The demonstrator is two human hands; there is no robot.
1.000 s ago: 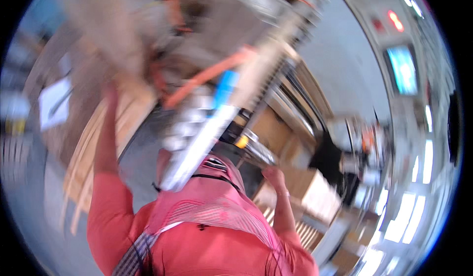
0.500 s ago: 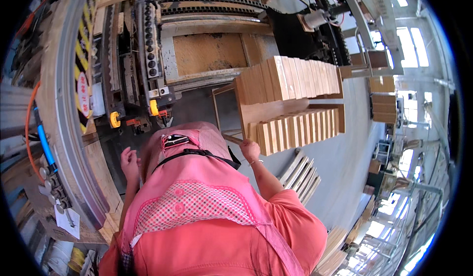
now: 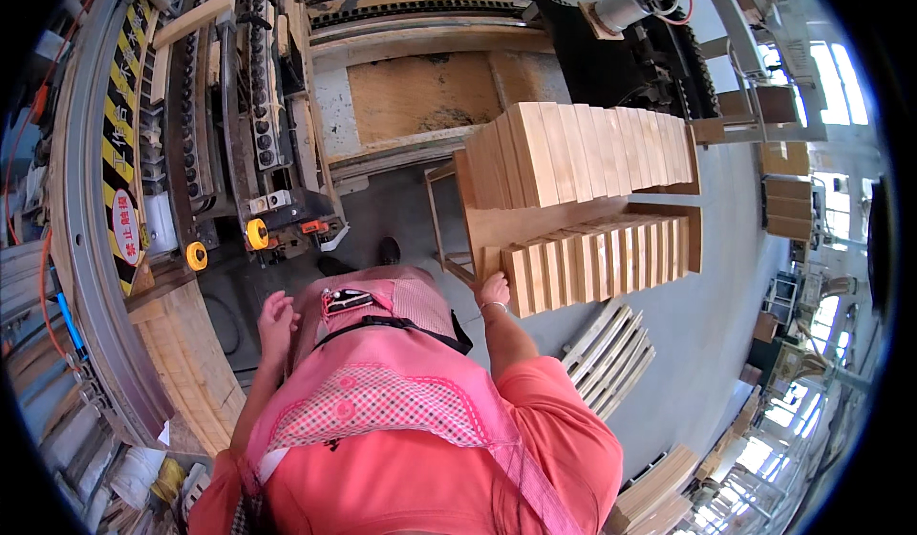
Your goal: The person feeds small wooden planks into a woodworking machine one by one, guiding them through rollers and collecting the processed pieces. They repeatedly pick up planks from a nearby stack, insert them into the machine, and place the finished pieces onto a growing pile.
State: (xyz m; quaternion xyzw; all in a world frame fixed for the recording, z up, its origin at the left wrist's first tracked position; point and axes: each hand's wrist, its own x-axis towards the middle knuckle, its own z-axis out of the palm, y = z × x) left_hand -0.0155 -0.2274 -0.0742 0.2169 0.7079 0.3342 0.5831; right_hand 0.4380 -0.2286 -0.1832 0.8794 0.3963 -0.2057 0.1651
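Note:
My right hand is closed on the near left corner of a wooden rack; its fingertips are partly hidden. On that rack stand two rows of upright wooden boards, a taller row behind and a shorter row in front, right beside this hand. My left hand hangs in the air by my pink apron, fingers loosely bent and apart, holding nothing. A black belt with a small pouch crosses the apron.
Ahead to the left is a machine with dark rails and yellow knobs. A striped yellow-black guard rail runs along the left, with a wood stack below. A slatted pallet lies on the floor at right.
The view has shifted, so the machine sits further left and the rack further right. My right hand stays at the rack's corner; my left hand remains free.

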